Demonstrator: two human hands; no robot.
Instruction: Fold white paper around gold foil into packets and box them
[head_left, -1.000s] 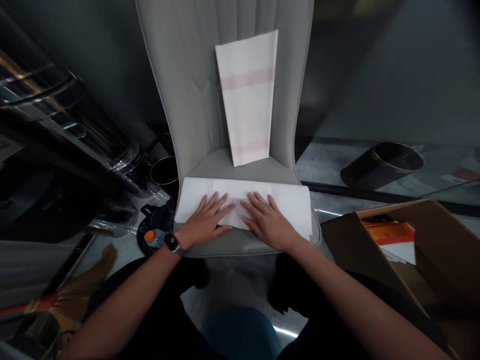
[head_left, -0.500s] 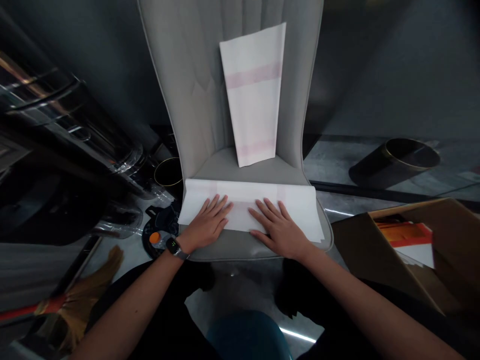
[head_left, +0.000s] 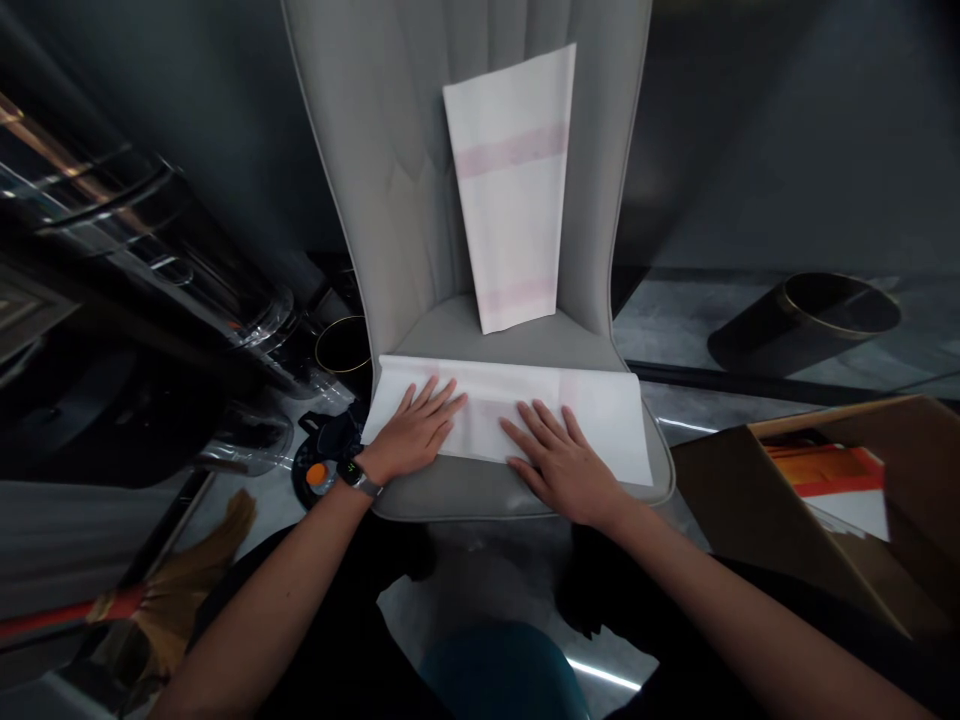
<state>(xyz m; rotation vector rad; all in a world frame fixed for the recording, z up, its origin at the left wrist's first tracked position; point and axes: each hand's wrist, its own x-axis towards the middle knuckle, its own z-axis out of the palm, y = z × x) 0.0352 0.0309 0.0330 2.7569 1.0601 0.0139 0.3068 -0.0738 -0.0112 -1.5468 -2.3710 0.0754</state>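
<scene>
A folded white sheet with faint pink bands (head_left: 487, 415) lies crosswise on the seat of a grey chair (head_left: 525, 340). My left hand (head_left: 414, 430) rests flat on its left part, fingers spread, with a watch on the wrist. On the right part, my right hand (head_left: 555, 455) lies palm down with its fingers apart. Behind it, a second folded white piece with pink bands (head_left: 517, 215) leans upright against the backrest. Whether the two pieces are paper or cloth I cannot tell.
To the right is a cardboard box (head_left: 757, 480) with an orange and white packet inside. A black bin (head_left: 806, 320) stands behind it. At left are another bin (head_left: 343, 345), an orange-capped bottle (head_left: 319, 476) and a broom (head_left: 172, 600). A teal stool (head_left: 502, 670) is below.
The view has shifted slightly, moving the scene a little to the right. My left hand has slid slightly up the sheet; both hands stay flat on it.
</scene>
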